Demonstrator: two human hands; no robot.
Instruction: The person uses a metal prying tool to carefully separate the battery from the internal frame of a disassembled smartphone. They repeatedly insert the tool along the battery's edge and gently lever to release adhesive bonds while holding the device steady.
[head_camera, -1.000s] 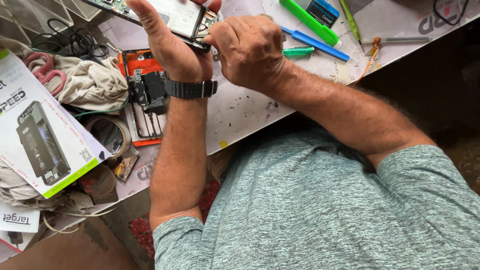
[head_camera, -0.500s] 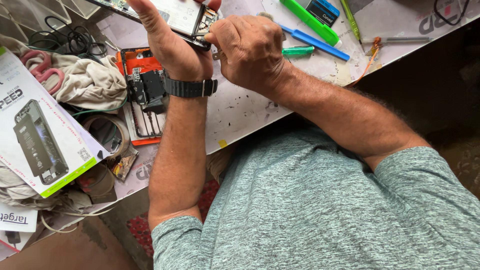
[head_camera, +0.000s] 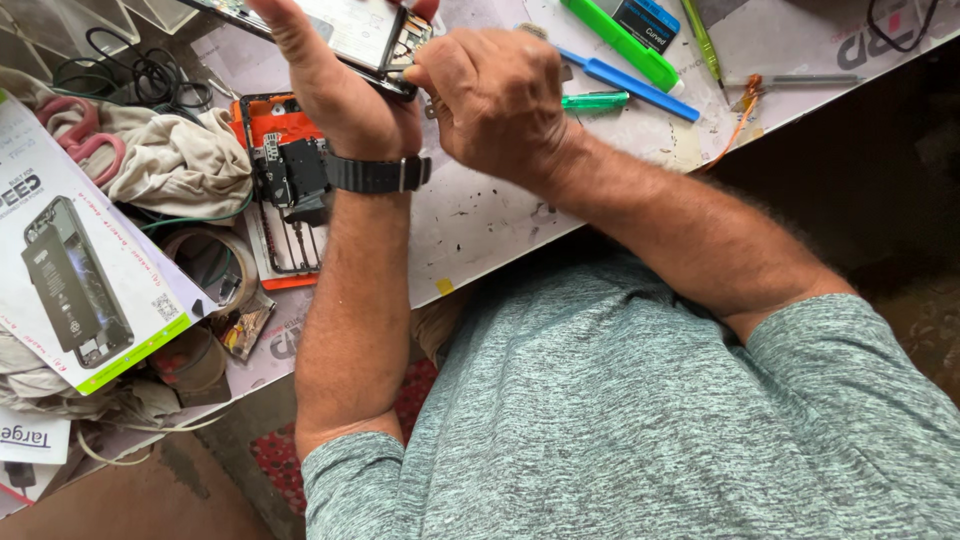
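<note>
Your left hand (head_camera: 340, 100) wraps opened phone (head_camera: 345, 30), fingers closed on it, raised over far edge of table (head_camera: 480, 225). Your right hand (head_camera: 495, 105) curled tight at phone's exposed end, touching it; whether it pinches tool, cannot tell. Black watch (head_camera: 375, 173) on left wrist. Orange parts tray (head_camera: 285, 185) just beside left forearm. Blue tool (head_camera: 630, 85), green pen (head_camera: 595, 100) near right hand. Printed box (head_camera: 80, 270) at left edge.

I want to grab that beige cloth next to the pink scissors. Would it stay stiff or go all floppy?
Probably floppy: the beige cloth lies crumpled in soft folds, so it would likely droop. It looks thin, so probably light. Pulling it might drag the pink scissors, which rest partly on it, and the black cable close beside it.
</note>
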